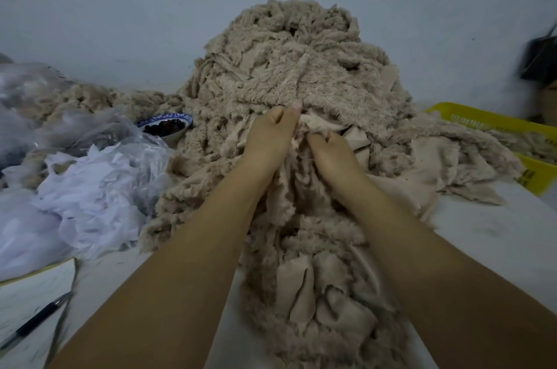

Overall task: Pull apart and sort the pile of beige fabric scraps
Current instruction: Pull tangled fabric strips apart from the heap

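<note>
A tall pile of beige fleece scraps [301, 67] fills the middle of the table and rises against the wall. More scraps [316, 293] trail down from it toward me between my forearms. My left hand [271, 136] is pushed into the front of the pile, its fingers curled on a scrap. My right hand [331, 154] sits just beside it, fingers also curled round a scrap. The fingertips of both hands are partly buried in the fabric.
A yellow plastic basket [536, 176] with beige scraps stands at the right. At the left lie white plastic bags [90, 188], a blue-and-white bowl [165, 124] of dark pieces, and more beige scraps [87, 97]. A pen [36, 320] lies on paper at the near left.
</note>
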{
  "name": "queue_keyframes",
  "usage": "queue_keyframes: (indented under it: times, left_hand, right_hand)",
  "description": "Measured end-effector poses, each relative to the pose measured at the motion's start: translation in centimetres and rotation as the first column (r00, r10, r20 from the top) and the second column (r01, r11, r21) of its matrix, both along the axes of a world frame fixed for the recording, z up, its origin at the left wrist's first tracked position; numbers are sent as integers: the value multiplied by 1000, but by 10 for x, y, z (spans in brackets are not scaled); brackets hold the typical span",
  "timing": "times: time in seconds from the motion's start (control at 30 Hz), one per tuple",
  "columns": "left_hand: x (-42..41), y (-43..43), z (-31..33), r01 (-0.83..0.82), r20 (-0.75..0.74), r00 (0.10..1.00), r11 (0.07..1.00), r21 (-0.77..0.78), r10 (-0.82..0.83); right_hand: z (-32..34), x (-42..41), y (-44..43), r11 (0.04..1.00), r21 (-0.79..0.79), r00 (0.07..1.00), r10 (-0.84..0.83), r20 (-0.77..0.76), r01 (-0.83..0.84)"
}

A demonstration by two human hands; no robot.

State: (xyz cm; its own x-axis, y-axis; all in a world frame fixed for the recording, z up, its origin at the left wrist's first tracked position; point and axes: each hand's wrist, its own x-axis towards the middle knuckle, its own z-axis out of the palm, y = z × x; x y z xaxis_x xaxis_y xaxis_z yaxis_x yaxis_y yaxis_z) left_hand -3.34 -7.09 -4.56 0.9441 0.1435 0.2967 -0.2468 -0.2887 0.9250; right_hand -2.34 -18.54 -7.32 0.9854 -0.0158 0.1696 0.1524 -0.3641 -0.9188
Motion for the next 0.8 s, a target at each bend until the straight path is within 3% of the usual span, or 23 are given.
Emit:
queue_keyframes:
  times: [0.1, 0.23, 0.37, 0.53, 0.67, 0.8]
  left_hand:
    - [5, 8, -2, -67, -11, 998, 997, -33, 67]
    - [8, 28, -18, -15, -50, 999, 1000, 9, 15]
    - [4, 25, -31, 121, -105, 989, 983, 138, -107]
    - [-3, 8, -33, 224, -52, 975, 961, 165, -218]
    - [-7, 11, -28, 226, -5, 974, 967, 120, -227]
    - [1, 7, -16, 109, -29, 994, 993, 40, -108]
  right_hand:
    - [-7, 15, 27, 999, 43, 995, -25, 102, 20]
    - [-50, 3, 33, 998, 65, 978, -6, 209, -7]
    - [-77, -41, 27, 964, 263, 985, -76, 154, 34]
    - [-83, -84, 10, 970, 239, 997, -59, 51, 45]
    - [-49, -71, -3, 960, 281, 996, 18, -92, 9]
    - [-8, -22, -2, 862, 508, 987, 76, -139, 6]
